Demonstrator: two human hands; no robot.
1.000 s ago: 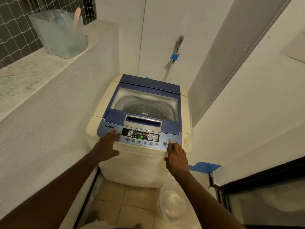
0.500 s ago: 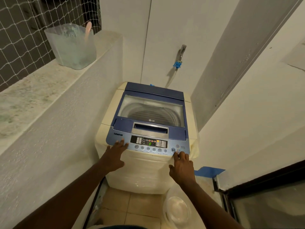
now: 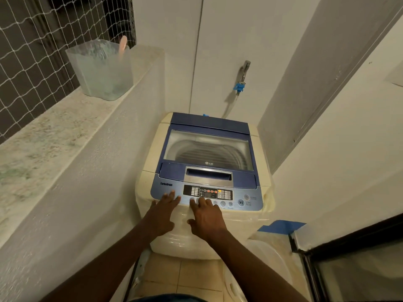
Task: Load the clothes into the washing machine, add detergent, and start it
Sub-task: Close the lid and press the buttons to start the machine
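A cream top-loading washing machine with a blue lid stands in a narrow nook, lid closed; the drum shows through its window. Its blue control panel has a lit display and a row of round buttons. My left hand rests flat on the panel's left front edge, fingers spread. My right hand lies beside it, fingertips on the leftmost buttons under the display. Neither hand holds anything. A translucent tub of bluish detergent with a pink scoop stands on the ledge at upper left.
A white wall with a stone ledge closes the left side, netting behind it. A tap with a blue hose fitting hangs on the back wall. A clear plastic basin sits on the floor at lower right, beside a dark-framed door.
My right hand has slid left from the start/pause button at the panel's right end to the buttons under the display. The left hand stayed. More display lights show.
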